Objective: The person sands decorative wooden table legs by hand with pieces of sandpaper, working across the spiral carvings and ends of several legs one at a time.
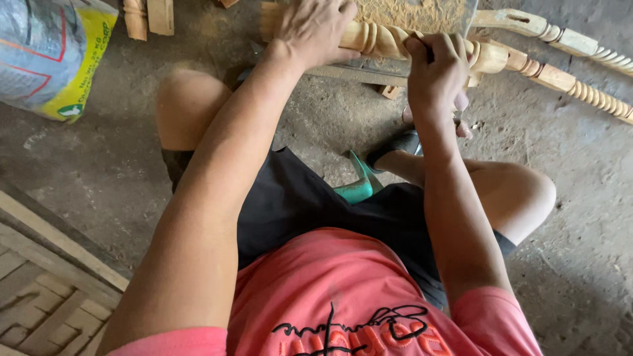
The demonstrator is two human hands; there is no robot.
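Twisted spindle [386,41]: left hand [315,29] clamped over it as brace; right hand [435,69] beside, fist pinching a barely visible tool.

Grey-and-yellow sack [49,56], top-left corner
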